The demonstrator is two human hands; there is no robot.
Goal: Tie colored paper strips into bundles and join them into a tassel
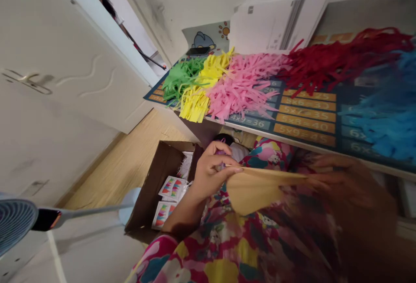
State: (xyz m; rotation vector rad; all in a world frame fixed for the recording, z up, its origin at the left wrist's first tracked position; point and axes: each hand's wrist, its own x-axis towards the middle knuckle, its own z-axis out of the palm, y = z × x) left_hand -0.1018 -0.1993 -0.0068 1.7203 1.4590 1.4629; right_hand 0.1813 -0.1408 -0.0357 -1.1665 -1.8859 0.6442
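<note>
A thin orange-yellow sheet [256, 187], like tissue paper, is stretched across my lap with its lower part hanging in a point. My left hand [212, 172] pinches the sheet's left corner between thumb and fingers. Something small and purple shows behind those fingers, too hidden to name. At the opposite end, my right hand [347, 187] is blurred and in shadow, its fingers closed on the sheet's right edge. Above the hands, on the table [305, 142], lie cut paper fringes: green [183, 77], yellow [198, 99], pink [242, 88], dark red [341, 64] and blue [390, 120].
White flat packages [276, 23] lie at the table's back beside a dark phone [198, 51]. On the floor to the left, a cardboard box [143, 205] holds printed packets [173, 187]. A fan [16, 222] stands further left, near a white door [65, 57].
</note>
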